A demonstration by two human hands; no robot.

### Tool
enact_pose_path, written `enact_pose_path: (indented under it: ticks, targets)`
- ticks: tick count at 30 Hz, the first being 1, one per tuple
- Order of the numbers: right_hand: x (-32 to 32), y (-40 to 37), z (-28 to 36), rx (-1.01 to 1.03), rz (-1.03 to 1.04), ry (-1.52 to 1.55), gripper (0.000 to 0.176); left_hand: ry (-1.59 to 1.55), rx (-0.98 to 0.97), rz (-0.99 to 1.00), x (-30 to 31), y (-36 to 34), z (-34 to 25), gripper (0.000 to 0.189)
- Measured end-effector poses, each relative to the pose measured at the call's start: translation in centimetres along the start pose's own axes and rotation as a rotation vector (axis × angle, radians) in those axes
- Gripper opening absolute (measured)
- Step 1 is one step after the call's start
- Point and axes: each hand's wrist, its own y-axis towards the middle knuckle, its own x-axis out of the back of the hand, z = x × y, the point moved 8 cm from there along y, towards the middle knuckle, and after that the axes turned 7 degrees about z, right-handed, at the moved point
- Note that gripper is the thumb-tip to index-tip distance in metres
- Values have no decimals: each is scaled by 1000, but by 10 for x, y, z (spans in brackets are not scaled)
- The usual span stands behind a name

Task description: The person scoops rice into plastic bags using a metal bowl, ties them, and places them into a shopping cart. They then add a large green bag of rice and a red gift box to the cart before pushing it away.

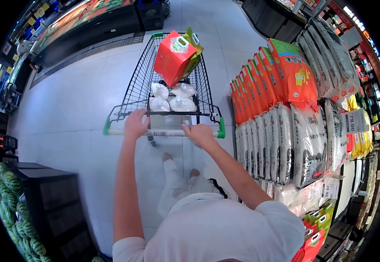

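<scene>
Both of my hands are on the handlebar [164, 132] of a black wire shopping cart [133, 94] with green corner pieces. My left hand [136, 124] is wrapped round the bar's left part, and my right hand [198, 134] grips it towards the right end. In the cart's far part leans a red box [172, 59] with a white carry handle, against a green package [194, 61] with a similar handle. Nearer the handle lie several clear plastic bags with white contents [182, 104].
Bagged goods in orange [299, 74] and in white [308, 144] are stacked close on the right, with price cards [329, 190]. Watermelons [11, 187] lie beside a black stand [54, 183] at the lower left. A long display counter [85, 37] and black crates [150, 15] stand ahead on the tiled floor.
</scene>
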Motion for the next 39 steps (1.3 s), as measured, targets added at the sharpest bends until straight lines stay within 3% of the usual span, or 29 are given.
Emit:
enact_pose_path:
  ticks: [9, 17, 23, 24, 30, 31, 37, 39]
  targets:
    - [31, 85, 51, -4, -148, 18, 59, 28, -36, 93, 39, 97, 75, 40]
    - [67, 144, 95, -49, -216, 76, 52, 43, -107, 144, 101, 171, 108, 45]
    - [93, 197, 83, -87, -384, 83, 51, 51, -134, 180, 98, 249, 121, 47]
    - [111, 192, 99, -81, -381, 115, 51, 70, -120, 201, 125, 249, 117, 47]
    - [138, 238, 77, -130, -464, 75, 49, 55, -185, 188, 104, 316, 123, 48]
    - [153, 231, 94, -132, -432, 94, 48, 76, -160, 220, 134, 310, 119, 48]
    - [170, 291, 42, -206, -462, 69, 48, 65, -206, 260, 94, 400, 110, 50]
    - [181, 292, 44, -207, -416, 123, 48, 103, -208, 292, 105, 404, 106, 50]
